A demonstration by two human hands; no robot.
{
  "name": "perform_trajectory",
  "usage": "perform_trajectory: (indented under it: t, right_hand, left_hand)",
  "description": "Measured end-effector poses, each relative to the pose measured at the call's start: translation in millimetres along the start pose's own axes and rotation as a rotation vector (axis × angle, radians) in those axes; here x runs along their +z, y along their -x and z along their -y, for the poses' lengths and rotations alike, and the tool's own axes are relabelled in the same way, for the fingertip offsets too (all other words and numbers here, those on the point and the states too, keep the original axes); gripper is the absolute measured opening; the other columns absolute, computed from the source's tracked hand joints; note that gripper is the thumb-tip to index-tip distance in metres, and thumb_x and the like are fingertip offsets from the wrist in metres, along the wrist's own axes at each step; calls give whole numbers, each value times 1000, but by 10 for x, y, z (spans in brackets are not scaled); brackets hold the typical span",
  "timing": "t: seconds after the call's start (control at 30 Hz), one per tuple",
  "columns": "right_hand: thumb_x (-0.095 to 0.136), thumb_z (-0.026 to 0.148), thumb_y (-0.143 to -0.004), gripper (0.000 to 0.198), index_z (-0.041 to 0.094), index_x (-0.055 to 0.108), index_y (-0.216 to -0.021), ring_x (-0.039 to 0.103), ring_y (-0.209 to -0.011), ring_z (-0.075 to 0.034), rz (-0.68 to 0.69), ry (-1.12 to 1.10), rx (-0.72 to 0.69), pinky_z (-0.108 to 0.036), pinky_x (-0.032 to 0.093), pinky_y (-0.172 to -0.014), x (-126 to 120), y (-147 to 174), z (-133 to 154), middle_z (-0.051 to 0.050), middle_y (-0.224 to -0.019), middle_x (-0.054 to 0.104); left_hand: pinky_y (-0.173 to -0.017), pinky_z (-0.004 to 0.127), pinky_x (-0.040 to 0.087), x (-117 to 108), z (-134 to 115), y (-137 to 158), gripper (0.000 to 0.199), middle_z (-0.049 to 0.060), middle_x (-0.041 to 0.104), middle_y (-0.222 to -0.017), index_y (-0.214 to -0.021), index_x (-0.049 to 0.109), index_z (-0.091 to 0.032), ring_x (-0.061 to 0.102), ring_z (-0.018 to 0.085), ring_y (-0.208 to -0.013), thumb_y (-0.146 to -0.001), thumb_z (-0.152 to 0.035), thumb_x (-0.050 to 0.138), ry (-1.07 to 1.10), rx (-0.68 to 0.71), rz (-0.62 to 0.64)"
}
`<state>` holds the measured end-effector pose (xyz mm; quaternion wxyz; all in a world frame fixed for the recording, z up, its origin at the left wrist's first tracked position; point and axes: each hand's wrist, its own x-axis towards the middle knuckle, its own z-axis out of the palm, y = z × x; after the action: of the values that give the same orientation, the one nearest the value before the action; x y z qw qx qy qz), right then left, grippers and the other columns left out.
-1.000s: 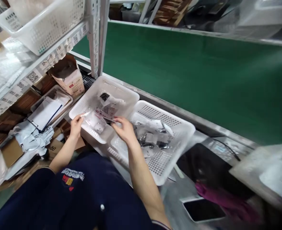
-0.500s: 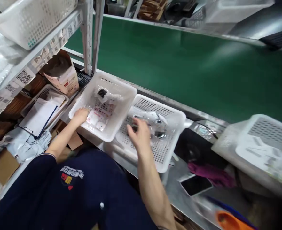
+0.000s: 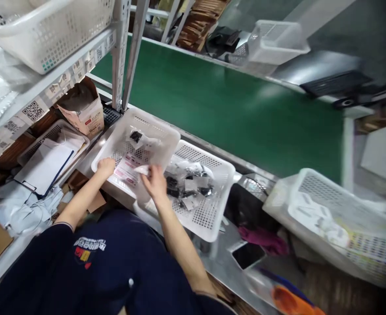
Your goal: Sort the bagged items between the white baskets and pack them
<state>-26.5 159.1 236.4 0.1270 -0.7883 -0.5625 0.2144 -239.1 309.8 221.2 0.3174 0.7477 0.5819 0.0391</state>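
Note:
My left hand point(image 3: 107, 167) is closed on the near left rim of a white plastic basket point(image 3: 119, 127). Inside that basket lie a clear bag with a black item point(image 3: 136, 136) and a white sheet with pink print point(image 3: 126, 169). Above its right side, my right hand point(image 3: 156, 183) pinches a small white packet point(image 3: 142, 169); what the packet contains cannot be made out. A second white basket point(image 3: 209, 234) stands to the right, its edge under the first one. Several clear bags with black items point(image 3: 190, 186) are piled in it.
Behind the baskets runs a green conveyor belt point(image 3: 212, 105). A shelf post point(image 3: 119, 61) rises at the left, near an opened carton point(image 3: 87, 116). On the right are a phone point(image 3: 248, 254), a purple cloth point(image 3: 267, 240) and another white basket point(image 3: 331, 197).
My right hand has moved left from the right basket to over the left one, with a small white packet in its fingers. My left hand remains at the rim. The camera view has shifted.

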Motion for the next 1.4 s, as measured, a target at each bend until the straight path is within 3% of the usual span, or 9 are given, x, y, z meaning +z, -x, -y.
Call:
perform_trajectory:
  t: [0.1, 0.23, 0.33, 0.43, 0.53, 0.73, 0.93, 1.17, 1.4]
  right_hand:
    - [58, 49, -101, 45, 18, 64, -134, 65, -121, -39, -433, -19, 177, -54, 58, -103, -407, 310, -661, -19, -126, 66]
    - [66, 51, -97, 56, 11, 69, -136, 69, -118, -48, -131, 301, 519, -61, 61, -92, -742, 383, -1136, -31, -130, 67]
    - [63, 40, -102, 61, 9, 60, -154, 60, -141, -49, 13, 440, 303, -62, 55, -110, -759, 5, -896, -35, -153, 59]
    - [76, 22, -91, 100, 16, 29, -179, 26, -171, -45, 235, 557, 3, -63, 28, -136, -639, -622, -448, -29, -186, 21]
    - [85, 16, -80, 117, 23, 27, -181, 13, -175, -45, 410, 580, -58, -61, 18, -139, -539, -1210, -181, -24, -190, 10]
    - [84, 30, -89, 110, 29, 26, -182, 17, -175, -43, 517, 633, -147, -60, 27, -136, -454, -1575, -153, -20, -190, 12]
    - [71, 41, -109, 45, 17, 67, -147, 61, -144, -35, 455, 687, -155, -57, 51, -120, -213, -1227, -144, -17, -151, 67]
    - [76, 43, -105, 54, 15, 62, -149, 70, -126, -31, 345, 638, -121, -55, 54, -116, -287, -1166, -246, -15, -136, 73]
    - [64, 30, -109, 22, 16, 80, -113, 73, -119, -29, 322, 490, -186, -43, 57, -106, -409, -1057, -40, -15, -120, 81]
  left_hand:
    - [-103, 47, 56, -22, -48, 41, 19, 19, 79, -108, -109, 79, -17, 76, 39, -114, -92, -14, 73, -80, -19, 10]
    - [-97, 44, 55, -59, -89, 134, 29, 20, 77, -127, -127, 73, -19, 75, 38, -115, -99, -22, 70, -185, 38, -56]
    - [-98, 42, 54, -47, -42, 205, 19, 17, 78, -123, -119, 74, -21, 72, 37, -119, -102, -27, 69, -169, 119, -206]
    - [-107, 45, 50, 4, 49, 244, 10, 17, 80, -116, -107, 75, -22, 70, 37, -121, -100, -27, 70, -115, 181, -357]
    - [-110, 47, 47, 67, 131, 243, 3, 16, 80, -108, -98, 73, -23, 70, 36, -117, -97, -25, 72, -19, 204, -444]
    - [-107, 46, 47, 151, 178, 229, 4, 15, 79, -103, -93, 73, -24, 70, 36, -112, -96, -25, 71, 92, 203, -496]
    - [-104, 45, 48, 165, 170, 214, 4, 13, 79, -101, -91, 72, -25, 70, 35, -109, -94, -27, 70, 102, 164, -560]
    - [-103, 46, 49, 136, 125, 151, 7, 14, 79, -101, -88, 68, -25, 70, 35, -109, -95, -26, 69, 84, 119, -567]
    - [-102, 45, 52, 108, 109, 169, 9, 12, 77, -95, -85, 65, -26, 69, 34, -106, -93, -29, 68, 97, 95, -636]
